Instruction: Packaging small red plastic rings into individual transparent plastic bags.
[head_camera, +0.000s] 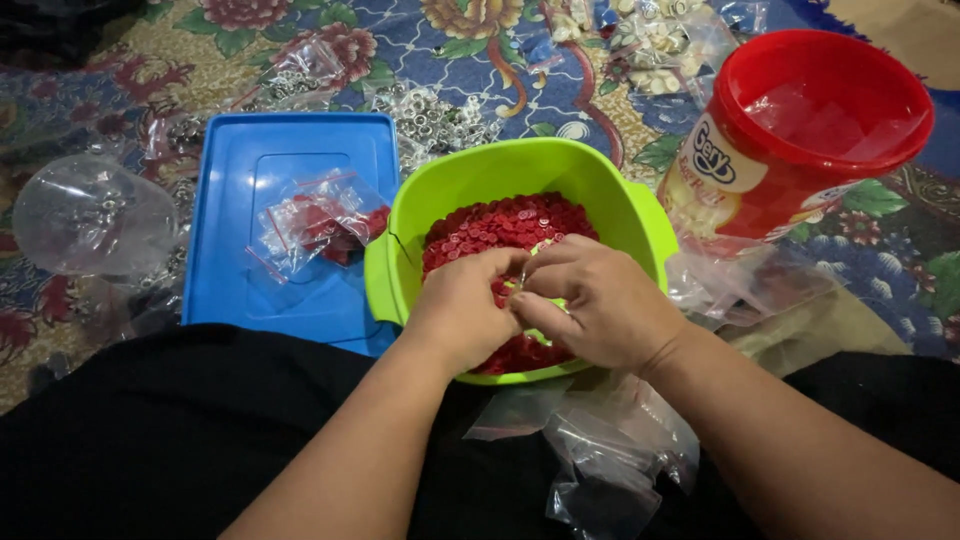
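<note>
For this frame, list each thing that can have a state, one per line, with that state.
Green bowl: upright, filled with small red pieces.
Red tub: tilted, lid off, looks empty.
Blue lid: lying flat, filled clear bags on it.
Left hand: over the bowl, fingers pinched.
Right hand: over the bowl, fingertips meeting the left.

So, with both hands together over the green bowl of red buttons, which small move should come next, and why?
Probably slip the pinched piece into one of the small clear plastic bags on the lap. The left hand and right hand meet fingertip to fingertip over the lime-green plastic bowl of small red buttons; what they pinch is hidden.
</note>
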